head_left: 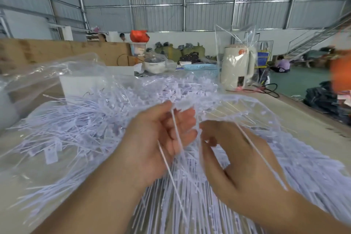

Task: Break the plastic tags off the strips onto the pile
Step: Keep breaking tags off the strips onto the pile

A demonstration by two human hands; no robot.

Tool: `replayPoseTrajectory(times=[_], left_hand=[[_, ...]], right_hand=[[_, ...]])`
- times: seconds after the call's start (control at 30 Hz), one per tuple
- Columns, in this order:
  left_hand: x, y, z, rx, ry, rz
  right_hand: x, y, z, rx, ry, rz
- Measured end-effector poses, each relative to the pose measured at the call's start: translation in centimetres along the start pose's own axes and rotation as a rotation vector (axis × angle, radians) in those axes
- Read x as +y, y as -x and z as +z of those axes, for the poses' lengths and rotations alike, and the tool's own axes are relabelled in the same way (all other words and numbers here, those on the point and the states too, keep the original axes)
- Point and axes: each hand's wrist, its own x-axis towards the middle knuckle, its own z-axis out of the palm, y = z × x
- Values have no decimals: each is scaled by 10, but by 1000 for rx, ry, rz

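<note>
Both hands work above a table [296,119] heaped with white plastic. The left hand [161,138] has its fingers curled round thin white strips [175,131], which run from its fingertips down past the wrist. The right hand [233,159] pinches the same bundle just beside the left, thumb and fingers bent inward, with one more strip lying across its back. Motion blur hides exactly where the fingertips meet the plastic. Below and between the forearms lies a fan of more strips, side by side. The pile [91,119] of loose tags spreads to the left and ahead of the hands, small flat tags with thin stems tangled together, and it rests partly on a clear plastic bag [57,70] that lies open at the far left. Further back on the table, a blue basket [201,68] stands beside a cream kettle [237,64] wrapped in a clear bag; what the basket holds cannot be seen. A white pot [154,64] with a glass lid stands left of the basket, and an orange bag [138,36] sits on top of a clear tub behind it.
</note>
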Motion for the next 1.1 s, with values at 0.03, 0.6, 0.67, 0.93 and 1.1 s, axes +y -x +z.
replayPoseTrajectory(times=[0.03, 0.6, 0.67, 0.93, 1.1], left_hand=[[-6, -5, -3, 62, -57, -19], [-24, -14, -16, 32, -851, 259], [-25, -14, -15, -59, -902, 277], [-13, -11, -19, 11, -923, 266], [-2, -8, -23, -16, -1035, 222]], right_hand=[[0, 0, 0, -34, -35, -12], [-9, 1, 4, -162, 44, 160], [8, 0, 9, -386, 200, 258], [33, -5, 6, -542, 157, 194], [37, -6, 1, -442, 191, 195]])
